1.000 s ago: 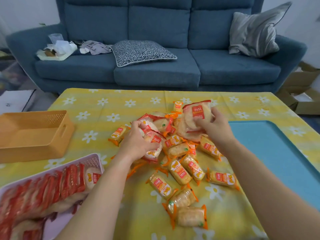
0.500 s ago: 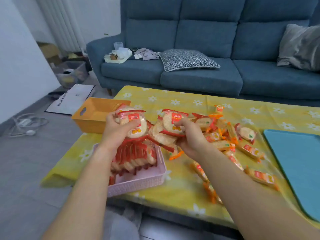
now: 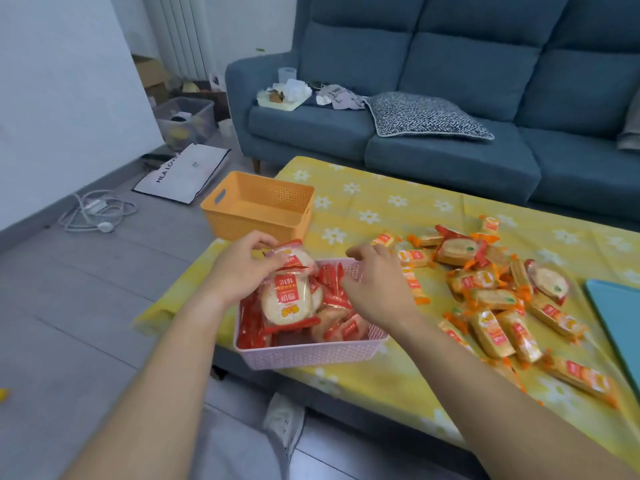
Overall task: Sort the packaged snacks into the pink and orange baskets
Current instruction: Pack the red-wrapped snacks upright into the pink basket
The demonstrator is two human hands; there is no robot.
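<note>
The pink basket (image 3: 311,355) stands at the table's near left edge, packed with several red-wrapped round crackers. My left hand (image 3: 242,268) grips a bunch of red-wrapped round crackers (image 3: 285,296) over the basket's left half. My right hand (image 3: 374,282) hovers over the basket's right side with loosely curled fingers and nothing in it. Behind it the orange basket (image 3: 258,206) holds nothing. A pile of orange-wrapped snack bars (image 3: 491,327), with a few red-wrapped crackers (image 3: 457,251) among them, lies to the right on the yellow cloth.
A teal tray (image 3: 620,327) lies at the table's right edge. The blue sofa (image 3: 450,150) stands behind the table, with a patterned cushion (image 3: 426,116). On the floor to the left are a cable (image 3: 97,211), a white bag (image 3: 183,173) and boxes.
Both hands carried red-wrapped crackers from the pile to the pink basket. The right hand has let its crackers go; the left hand has lowered its bunch toward the basket. The view swung left.
</note>
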